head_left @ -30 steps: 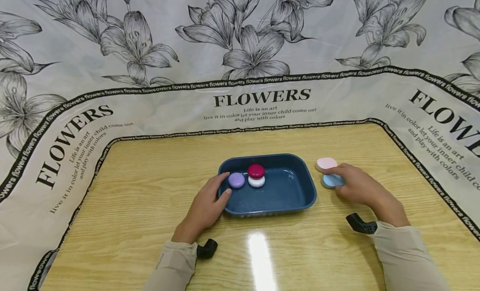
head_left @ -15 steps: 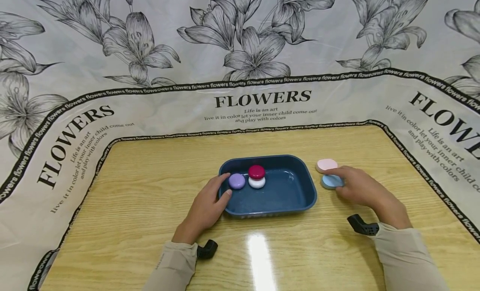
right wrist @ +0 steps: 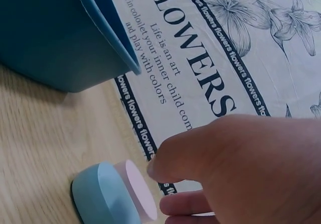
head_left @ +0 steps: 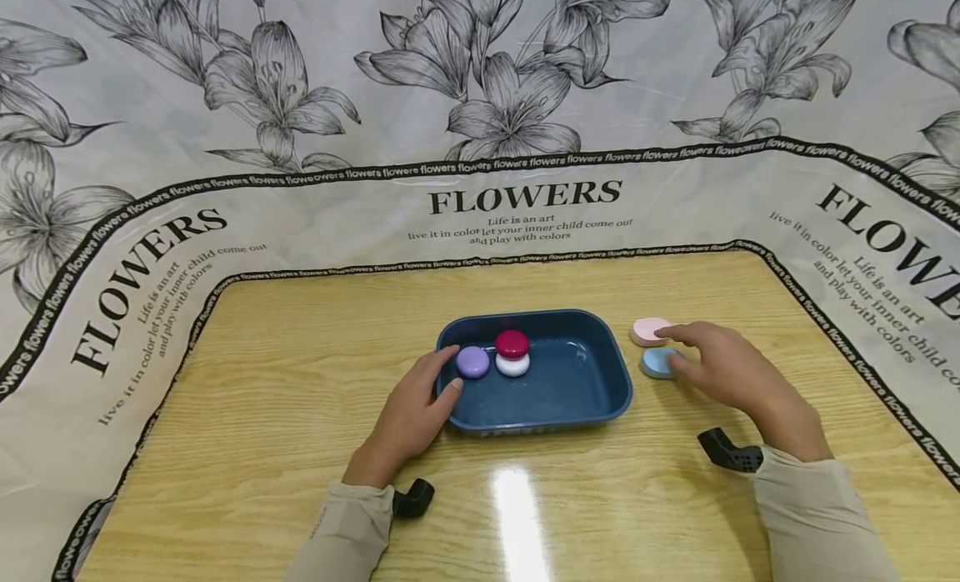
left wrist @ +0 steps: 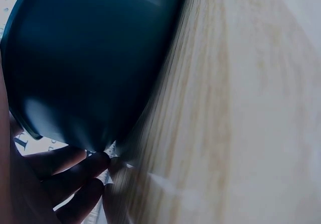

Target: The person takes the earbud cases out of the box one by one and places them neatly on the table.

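A dark blue plastic tub [head_left: 570,398] stands mid-table. My left hand [head_left: 411,411] holds its left rim, thumb and index finger at the edge, the other fingers against the outer wall. Inside lie a glossy purple disc [head_left: 472,363], a crimson disc [head_left: 512,343] and a white disc [head_left: 513,365], the crimson one partly over the white. Right of the tub, a pink oval piece [head_left: 647,331] and a light blue oval piece [head_left: 657,363] lie on the table. Over their right ends, my right hand [head_left: 723,369] has index finger and thumb spread, gripping neither; the right wrist view shows the thumb apart from both.
The wooden table [head_left: 300,373] is enclosed at the back and sides by a white flower-print cloth [head_left: 525,219] with black lettering. Black wrist cameras [head_left: 729,451] sit on both wrists. Light reflects off the tabletop in front of the tub.
My right hand has spread its index finger and thumb and shifted slightly right, exposing more of the light blue piece. The left hand and tub have stayed put.
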A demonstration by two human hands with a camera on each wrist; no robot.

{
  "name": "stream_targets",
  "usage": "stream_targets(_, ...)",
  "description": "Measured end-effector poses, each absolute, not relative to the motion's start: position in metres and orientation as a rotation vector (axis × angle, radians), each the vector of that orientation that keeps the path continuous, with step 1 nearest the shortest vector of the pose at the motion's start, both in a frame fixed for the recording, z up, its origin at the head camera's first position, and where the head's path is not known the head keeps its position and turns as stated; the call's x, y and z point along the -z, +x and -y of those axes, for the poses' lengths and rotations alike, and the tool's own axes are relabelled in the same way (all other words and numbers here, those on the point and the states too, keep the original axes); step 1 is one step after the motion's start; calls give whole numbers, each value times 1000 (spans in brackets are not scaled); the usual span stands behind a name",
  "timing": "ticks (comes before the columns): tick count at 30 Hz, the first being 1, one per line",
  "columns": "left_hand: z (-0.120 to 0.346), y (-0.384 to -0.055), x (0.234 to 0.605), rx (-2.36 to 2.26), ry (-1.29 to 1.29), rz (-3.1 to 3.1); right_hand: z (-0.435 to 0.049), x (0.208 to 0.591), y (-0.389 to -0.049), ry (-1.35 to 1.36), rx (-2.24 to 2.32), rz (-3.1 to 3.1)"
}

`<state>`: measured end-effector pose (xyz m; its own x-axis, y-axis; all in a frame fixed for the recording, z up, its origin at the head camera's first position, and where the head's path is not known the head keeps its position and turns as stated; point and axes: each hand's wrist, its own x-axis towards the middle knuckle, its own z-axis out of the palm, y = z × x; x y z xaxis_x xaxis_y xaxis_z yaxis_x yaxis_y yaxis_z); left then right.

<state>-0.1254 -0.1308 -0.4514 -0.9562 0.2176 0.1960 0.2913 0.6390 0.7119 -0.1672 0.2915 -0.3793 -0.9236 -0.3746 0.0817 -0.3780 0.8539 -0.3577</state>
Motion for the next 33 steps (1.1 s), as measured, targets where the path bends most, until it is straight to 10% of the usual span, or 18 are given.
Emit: stream_targets(33, 133, -129, 452, 1249, -444, 2755, -209, 361, -188, 621, -570, 2964)
